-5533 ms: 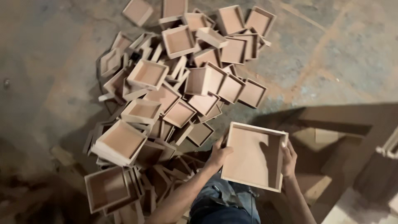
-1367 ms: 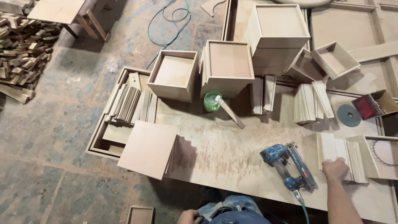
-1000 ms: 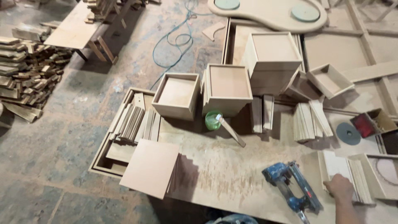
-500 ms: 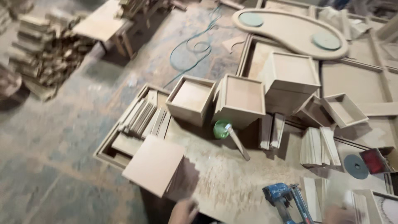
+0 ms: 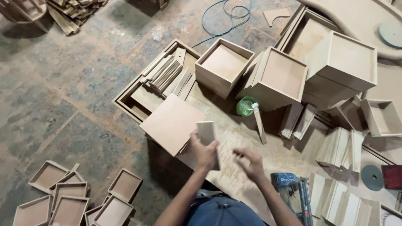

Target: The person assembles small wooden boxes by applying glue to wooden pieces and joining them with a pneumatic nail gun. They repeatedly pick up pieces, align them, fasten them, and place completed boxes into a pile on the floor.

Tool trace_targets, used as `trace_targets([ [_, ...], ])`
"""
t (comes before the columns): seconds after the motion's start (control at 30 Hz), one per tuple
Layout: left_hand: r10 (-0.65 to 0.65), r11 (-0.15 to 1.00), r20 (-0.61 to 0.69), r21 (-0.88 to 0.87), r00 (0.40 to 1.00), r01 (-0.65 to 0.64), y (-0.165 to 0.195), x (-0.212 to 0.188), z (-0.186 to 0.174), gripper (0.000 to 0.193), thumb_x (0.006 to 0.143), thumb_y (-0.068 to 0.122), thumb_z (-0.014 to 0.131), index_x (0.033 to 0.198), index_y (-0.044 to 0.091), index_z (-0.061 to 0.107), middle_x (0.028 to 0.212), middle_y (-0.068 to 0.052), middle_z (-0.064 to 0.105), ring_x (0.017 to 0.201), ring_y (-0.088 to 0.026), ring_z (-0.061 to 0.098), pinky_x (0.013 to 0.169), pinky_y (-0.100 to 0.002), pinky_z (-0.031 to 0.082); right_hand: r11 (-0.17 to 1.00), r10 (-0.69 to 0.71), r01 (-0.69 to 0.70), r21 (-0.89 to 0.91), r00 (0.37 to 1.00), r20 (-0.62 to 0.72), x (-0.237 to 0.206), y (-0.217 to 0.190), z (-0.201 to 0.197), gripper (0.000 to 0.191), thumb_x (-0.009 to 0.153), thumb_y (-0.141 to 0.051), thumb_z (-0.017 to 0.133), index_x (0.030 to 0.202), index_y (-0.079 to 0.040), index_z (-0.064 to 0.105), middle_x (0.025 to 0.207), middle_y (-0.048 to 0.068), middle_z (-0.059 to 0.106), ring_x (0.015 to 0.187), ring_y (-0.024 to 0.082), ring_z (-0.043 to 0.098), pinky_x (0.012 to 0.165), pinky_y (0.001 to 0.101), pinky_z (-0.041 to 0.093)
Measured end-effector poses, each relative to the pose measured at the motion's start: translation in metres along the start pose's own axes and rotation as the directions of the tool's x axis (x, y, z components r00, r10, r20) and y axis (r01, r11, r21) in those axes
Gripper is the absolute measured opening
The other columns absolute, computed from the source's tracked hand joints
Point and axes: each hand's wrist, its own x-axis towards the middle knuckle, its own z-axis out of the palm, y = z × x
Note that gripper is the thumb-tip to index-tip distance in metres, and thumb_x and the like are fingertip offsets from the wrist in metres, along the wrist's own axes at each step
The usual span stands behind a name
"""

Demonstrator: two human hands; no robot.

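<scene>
— What's in those boxes up on the worktop (image 5: 289, 161)?

— Nothing. The open square box (image 5: 224, 65) shows only its bare bottom, and the one tipped on its side (image 5: 278, 79) is hollow too. The shallow tray (image 5: 144, 98) at the left corner holds a fan of thin strips (image 5: 165, 73).

— And the hands?

— The left hand (image 5: 205, 152) has its fingers closed round a small flat panel (image 5: 206, 133), held upright above the worktop's front edge. The right hand (image 5: 250, 162) hovers just beside it, fingers loosely spread, holding nothing.

— Any room to move?

— Bare board lies ahead of the hands. A square board (image 5: 172, 123) overhangs the left edge. A green tub (image 5: 247, 106) sits beyond, a blue nail gun (image 5: 293, 190) near the right arm, and shallow frames (image 5: 79, 199) crowd the floor.
</scene>
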Motion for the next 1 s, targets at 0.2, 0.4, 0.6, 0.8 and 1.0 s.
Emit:
trace_targets([
  [0.2, -0.163, 0.959, 0.100, 0.252, 0.982, 0.134, 0.006, -0.003, -0.064, 0.060, 0.068, 0.017, 0.084, 0.118, 0.005, 0.053, 0.102, -0.017, 0.073, 0.092, -0.029, 0.072, 0.082, -0.041, 0.057, 0.827, -0.069, -0.155, -0.541, 0.926, -0.371, 0.066, 0.088, -0.020, 0.069, 0.083, -0.028, 0.077, 0.142, 0.001, 0.055, 0.121, 0.025, 0.064, 0.106, 0.043, 0.062, 0.091, 0.0526, 0.052],
  [0.4, -0.086, 0.959, 0.303, 0.284, 0.949, -0.004, 0.015, -0.005, -0.055, 0.064, 0.063, 0.014, 0.076, 0.122, 0.005, 0.052, 0.105, -0.018, 0.070, 0.097, -0.032, 0.070, 0.087, -0.042, 0.056, 0.823, 0.400, -0.438, -0.362, 0.899, -0.176, 0.095, 0.110, -0.033, 0.055, 0.087, -0.036, 0.078, 0.133, -0.009, 0.064, 0.102, 0.020, 0.074, 0.093, 0.039, 0.070, 0.083, 0.0517, 0.054],
  [0.6, -0.002, 0.933, 0.550, 0.302, 0.835, -0.197, 0.010, 0.009, -0.013, 0.074, 0.070, 0.016, 0.062, 0.141, 0.000, 0.049, 0.118, -0.024, 0.057, 0.114, -0.036, 0.056, 0.102, -0.041, 0.044, 0.777, 0.589, -0.548, 0.310, 0.806, -0.052, 0.054, 0.071, -0.045, 0.038, 0.096, -0.017, 0.066, 0.131, -0.004, 0.060, 0.089, 0.010, 0.069, 0.064, 0.018, 0.068, 0.052, 0.0315, 0.054],
  [0.8, -0.001, 0.967, 0.723, 0.178, 0.691, -0.185, 0.021, 0.002, 0.030, 0.067, 0.068, 0.011, 0.057, 0.134, -0.002, 0.058, 0.105, -0.022, 0.065, 0.096, -0.034, 0.063, 0.090, -0.038, 0.052, 0.916, 0.345, -0.305, 0.260, 0.930, -0.126, -0.011, -0.033, -0.077, 0.046, 0.100, -0.010, 0.061, 0.146, -0.010, 0.056, 0.102, 0.003, 0.072, 0.080, 0.010, 0.061, 0.070, 0.0252, 0.055],
  [1.0, 0.084, 0.958, 0.753, 0.119, 0.653, -0.260, 0.046, -0.014, 0.054, 0.056, 0.070, 0.007, 0.056, 0.125, -0.002, 0.065, 0.088, -0.019, 0.069, 0.077, -0.029, 0.067, 0.073, -0.035, 0.054, 0.971, 0.240, -0.232, 0.062, 0.945, -0.221, -0.031, -0.085, -0.104, 0.045, 0.090, -0.011, 0.074, 0.134, -0.013, 0.068, 0.101, 0.006, 0.070, 0.084, 0.013, 0.065, 0.072, 0.0274, 0.054],
])
